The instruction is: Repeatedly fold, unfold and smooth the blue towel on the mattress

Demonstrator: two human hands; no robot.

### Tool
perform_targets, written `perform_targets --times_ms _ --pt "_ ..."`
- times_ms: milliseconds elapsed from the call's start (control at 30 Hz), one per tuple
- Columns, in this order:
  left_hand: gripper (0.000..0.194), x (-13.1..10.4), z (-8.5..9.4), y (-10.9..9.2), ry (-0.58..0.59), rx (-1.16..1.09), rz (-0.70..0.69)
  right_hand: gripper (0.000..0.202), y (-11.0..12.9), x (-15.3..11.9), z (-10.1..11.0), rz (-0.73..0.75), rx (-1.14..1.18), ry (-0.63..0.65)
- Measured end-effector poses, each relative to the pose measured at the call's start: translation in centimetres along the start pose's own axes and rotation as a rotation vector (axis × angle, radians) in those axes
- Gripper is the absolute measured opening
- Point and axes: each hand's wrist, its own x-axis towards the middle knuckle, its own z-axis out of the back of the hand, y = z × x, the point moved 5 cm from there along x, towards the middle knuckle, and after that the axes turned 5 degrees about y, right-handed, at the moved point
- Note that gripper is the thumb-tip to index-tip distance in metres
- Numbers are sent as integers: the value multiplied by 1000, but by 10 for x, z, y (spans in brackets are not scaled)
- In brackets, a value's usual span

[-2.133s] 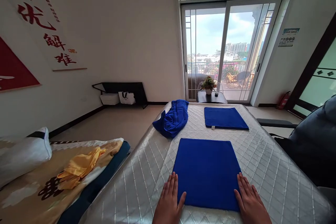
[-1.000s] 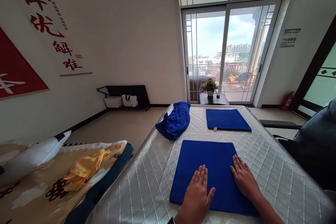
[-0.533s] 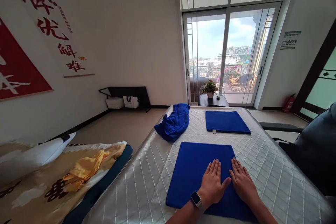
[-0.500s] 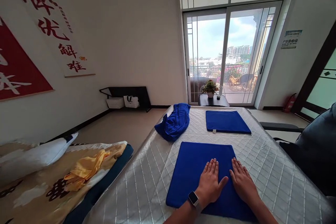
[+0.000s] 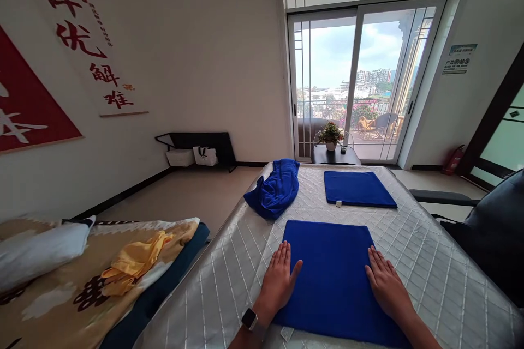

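Observation:
A flat, neatly folded blue cloth (image 5: 331, 278) lies in front of me on a silver quilted mattress (image 5: 221, 278). At its left edge rests my left hand (image 5: 279, 278), flat with fingers out and a watch on the wrist. My right hand (image 5: 387, 283) lies flat along the right edge, thumb slightly apart. Neither hand grips anything. Farther off on the mattress is a second folded blue cloth (image 5: 358, 189) with a small white tag. A crumpled blue cloth (image 5: 276, 191) sits to its left. Another white tag (image 5: 287, 333) pokes out under the near edge of the front cloth.
To the left, a bed with a patterned cover (image 5: 53, 311) carries a pillow (image 5: 45, 248) and a yellow cloth (image 5: 137, 259). A black chair (image 5: 497, 229) stands at the right. Behind the mattress are a potted plant (image 5: 331, 135) on a small table and sliding glass doors.
My left hand has slid from the middle of the front cloth to its left edge. The right hand stays along the right edge. The view has shifted slightly.

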Motion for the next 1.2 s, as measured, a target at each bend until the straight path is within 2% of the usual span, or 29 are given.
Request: perform_targets --times_ms 233,433,700,900,1033,1200 --pt "82 1 -2 4 31 -73 38 64 -5 3 -4 -9 0 19" --pt "80 1 -5 11 13 -73 20 65 -11 6 -9 0 23 34" --pt "78 1 6 11 -16 -115 52 66 -14 6 -11 5 55 18" --pt "79 4 5 14 -11 -137 57 71 -20 9 -3 -17 100 26" --pt "77 6 3 16 -33 -136 47 72 -22 27 13 -19 65 83" --pt "76 7 9 17 -24 -137 58 70 -12 67 27 -28 31 112"
